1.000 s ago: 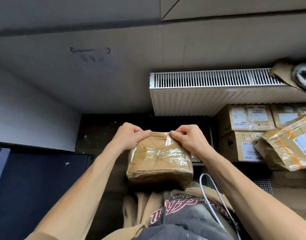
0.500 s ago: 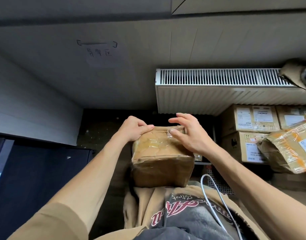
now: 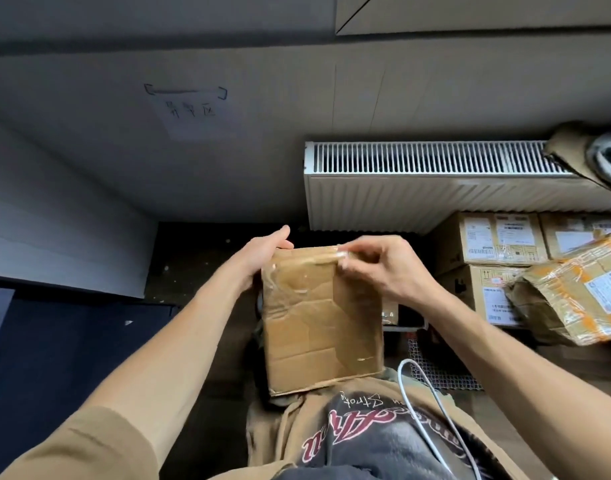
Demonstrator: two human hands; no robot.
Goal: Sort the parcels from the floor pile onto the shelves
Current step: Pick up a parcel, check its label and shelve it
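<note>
Centre frame, we hold the crumpled brown taped cardboard parcel (image 3: 321,334) upright, left hand (image 3: 262,259) gripping its upper-left edge, right hand (image 3: 383,268) pinching its top, nearer the stacked labelled boxes (image 3: 498,239) at right.

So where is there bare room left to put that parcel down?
Bare: the dark speckled strip between the grey panel and the radiator, just beyond the brown parcel held by the left hand and right hand. Crowded: the right side, where the stacked boxes and the orange-taped parcel sit close together below the radiator.
</note>
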